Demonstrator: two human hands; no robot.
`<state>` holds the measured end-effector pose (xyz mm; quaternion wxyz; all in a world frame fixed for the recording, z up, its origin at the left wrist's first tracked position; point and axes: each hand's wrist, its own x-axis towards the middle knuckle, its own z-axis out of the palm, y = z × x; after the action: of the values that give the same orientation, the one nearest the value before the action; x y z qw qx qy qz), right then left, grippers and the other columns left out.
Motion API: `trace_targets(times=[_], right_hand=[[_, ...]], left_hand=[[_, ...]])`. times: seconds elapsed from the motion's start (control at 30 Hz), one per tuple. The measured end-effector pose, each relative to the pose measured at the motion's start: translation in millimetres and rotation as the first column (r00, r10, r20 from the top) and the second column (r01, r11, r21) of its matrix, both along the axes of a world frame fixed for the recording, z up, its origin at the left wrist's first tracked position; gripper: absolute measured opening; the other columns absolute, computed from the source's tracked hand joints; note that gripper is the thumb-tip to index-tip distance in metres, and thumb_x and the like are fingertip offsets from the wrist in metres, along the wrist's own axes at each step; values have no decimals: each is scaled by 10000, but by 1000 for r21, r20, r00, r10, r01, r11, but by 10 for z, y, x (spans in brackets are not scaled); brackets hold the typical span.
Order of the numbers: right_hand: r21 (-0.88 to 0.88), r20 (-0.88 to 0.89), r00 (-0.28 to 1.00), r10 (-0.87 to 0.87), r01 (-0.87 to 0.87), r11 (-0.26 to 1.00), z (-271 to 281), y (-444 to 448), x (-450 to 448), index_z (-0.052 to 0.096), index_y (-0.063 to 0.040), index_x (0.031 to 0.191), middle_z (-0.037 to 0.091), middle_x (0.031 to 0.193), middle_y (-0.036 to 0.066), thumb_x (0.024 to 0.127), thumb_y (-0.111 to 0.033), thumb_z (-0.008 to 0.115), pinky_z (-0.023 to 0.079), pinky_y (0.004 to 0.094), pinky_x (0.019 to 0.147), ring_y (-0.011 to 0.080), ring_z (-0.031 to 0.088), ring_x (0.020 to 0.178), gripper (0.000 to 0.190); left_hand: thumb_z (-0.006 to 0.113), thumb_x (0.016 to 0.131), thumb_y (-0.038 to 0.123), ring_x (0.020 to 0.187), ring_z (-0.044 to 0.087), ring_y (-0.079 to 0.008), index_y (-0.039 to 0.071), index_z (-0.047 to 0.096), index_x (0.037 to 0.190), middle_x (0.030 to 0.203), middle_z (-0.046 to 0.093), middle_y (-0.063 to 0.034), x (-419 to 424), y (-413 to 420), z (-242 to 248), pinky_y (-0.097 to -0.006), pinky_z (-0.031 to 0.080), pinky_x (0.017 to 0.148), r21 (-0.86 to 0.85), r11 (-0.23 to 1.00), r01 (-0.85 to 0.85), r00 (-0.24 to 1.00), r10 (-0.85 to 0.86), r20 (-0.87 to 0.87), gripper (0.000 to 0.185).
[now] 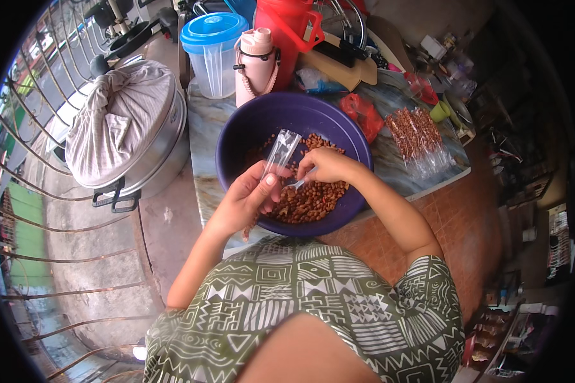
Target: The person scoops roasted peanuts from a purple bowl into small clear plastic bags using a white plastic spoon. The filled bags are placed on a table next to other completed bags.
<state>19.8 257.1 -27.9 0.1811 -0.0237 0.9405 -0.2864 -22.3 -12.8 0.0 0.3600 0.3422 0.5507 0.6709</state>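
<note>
A purple plastic basin (239, 119) with reddish-brown peanuts (316, 203) in it stands before me. Over its left part, my left hand (256, 191) holds a narrow clear plastic bag (283, 146) between thumb and fingers, its upper end pointing away from me. My right hand (328, 165) is over the peanuts, its fingers closed on the handle of a small spoon (297, 184); the spoon's bowl is hard to make out. To the right of the basin, several narrow clear bags filled with peanuts (414, 134) lie side by side on the marble-patterned tabletop (388, 93).
Behind the basin stand a pink bottle (256, 64), a clear container with a blue lid (214, 57) and a red pitcher (280, 43). A red plastic bag (362, 115) lies beside the basin. At left is a large cloth-covered metal pot (124, 129) near a metal grille (52, 191).
</note>
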Motion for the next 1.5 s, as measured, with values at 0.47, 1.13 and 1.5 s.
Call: trace_targets(times=[0.47,1.13,1.5], right_hand=[[-413,-12,1000,9,-14,910,914,626,85,742,1,1049,746,968,49,885,-19,710,532,266,863,106,676,919,168],[-65,-97,990,98,-104,992,2049,380,-165,748,16,996,734,935,73,839,-68,729,511,297,852,138,673,896,179],[78,-158,976,147,-136,988,2181,227,-172,750,2,943,703,872,84,802,-56,739,508,340,833,187,663,870,152]], left_hand=[[429,1099,324,647,490,-46,44,576,1255,801,546,20,-31,24,-36,-182,409,604,-5,1000,8,1000,-8,7,353],[433,1096,360,641,488,-33,32,570,1275,803,544,23,-7,64,-33,-174,407,590,-77,995,70,998,-69,11,398],[438,1093,372,639,490,-28,35,569,1264,801,543,28,-26,86,-36,-171,410,585,-89,993,76,997,-74,23,400]])
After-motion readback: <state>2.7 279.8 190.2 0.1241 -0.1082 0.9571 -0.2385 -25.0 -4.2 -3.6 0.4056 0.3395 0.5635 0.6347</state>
